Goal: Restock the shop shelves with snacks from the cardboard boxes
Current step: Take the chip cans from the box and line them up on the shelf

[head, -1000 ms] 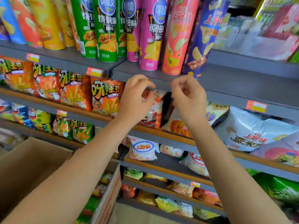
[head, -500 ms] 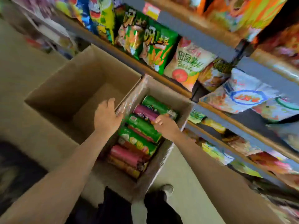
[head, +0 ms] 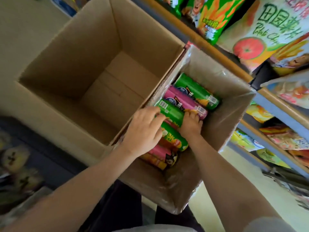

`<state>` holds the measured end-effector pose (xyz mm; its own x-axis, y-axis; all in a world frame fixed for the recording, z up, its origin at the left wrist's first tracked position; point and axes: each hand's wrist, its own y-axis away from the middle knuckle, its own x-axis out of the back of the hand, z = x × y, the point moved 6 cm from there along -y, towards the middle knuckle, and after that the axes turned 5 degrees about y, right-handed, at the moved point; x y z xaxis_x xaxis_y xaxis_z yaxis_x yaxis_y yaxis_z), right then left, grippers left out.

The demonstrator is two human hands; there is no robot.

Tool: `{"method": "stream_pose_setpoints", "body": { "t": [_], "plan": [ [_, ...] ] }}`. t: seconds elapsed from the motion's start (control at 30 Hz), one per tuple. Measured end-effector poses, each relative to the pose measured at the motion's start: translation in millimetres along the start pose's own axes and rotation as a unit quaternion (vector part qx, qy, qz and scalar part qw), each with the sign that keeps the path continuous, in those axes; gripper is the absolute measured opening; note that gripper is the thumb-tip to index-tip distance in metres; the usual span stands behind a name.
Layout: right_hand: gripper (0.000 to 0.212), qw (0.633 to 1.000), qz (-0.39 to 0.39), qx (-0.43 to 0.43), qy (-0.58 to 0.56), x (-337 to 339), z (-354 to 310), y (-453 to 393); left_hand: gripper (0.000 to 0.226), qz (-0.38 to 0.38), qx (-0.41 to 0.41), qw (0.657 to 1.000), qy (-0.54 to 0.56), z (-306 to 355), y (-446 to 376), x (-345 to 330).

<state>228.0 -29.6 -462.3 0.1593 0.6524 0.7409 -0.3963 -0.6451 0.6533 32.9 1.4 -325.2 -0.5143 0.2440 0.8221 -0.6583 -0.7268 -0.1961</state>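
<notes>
A tape-edged cardboard box [head: 222,124] on the floor holds several chip cans lying side by side, green and pink. Both my hands reach down into it. My left hand [head: 143,131] lies over the near end of a green can [head: 170,111], fingers curling on it. My right hand [head: 191,123] grips the same green can at its far end, beside a pink can [head: 184,101]. Another green can [head: 195,91] lies at the back. A green and orange can [head: 173,139] sits just under my left hand.
A larger cardboard box [head: 80,64] with nothing inside stands open to the left, touching the full box. Shop shelves [head: 217,51] with snack bags run along the top and right. Pale floor shows at lower right. My dark trouser legs are below the boxes.
The view swung from the upper shelves down to the boxes. My hands left the shelf, dropped into the can box, and both closed on the green can.
</notes>
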Motion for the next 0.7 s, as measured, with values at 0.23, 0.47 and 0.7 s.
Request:
{"method": "stream_pose_setpoints", "body": {
  "t": [0.23,0.47,0.7],
  "plan": [
    [0.093,0.998,-0.033,0.031,-0.035,34.5,25.1,11.2,0.057,-0.37,0.16,0.915,-0.01,-24.7,13.7,-132.0],
    [0.086,0.996,0.004,0.076,-0.037,82.2,58.7,52.2,0.072,-0.402,0.087,0.904,-0.117,-22.5,0.8,-185.5],
    [0.075,0.934,0.189,0.111,-0.283,142.7,98.7,99.6,0.094,-0.314,0.237,0.917,0.063,-6.6,-8.6,-134.4]
  ]
}}
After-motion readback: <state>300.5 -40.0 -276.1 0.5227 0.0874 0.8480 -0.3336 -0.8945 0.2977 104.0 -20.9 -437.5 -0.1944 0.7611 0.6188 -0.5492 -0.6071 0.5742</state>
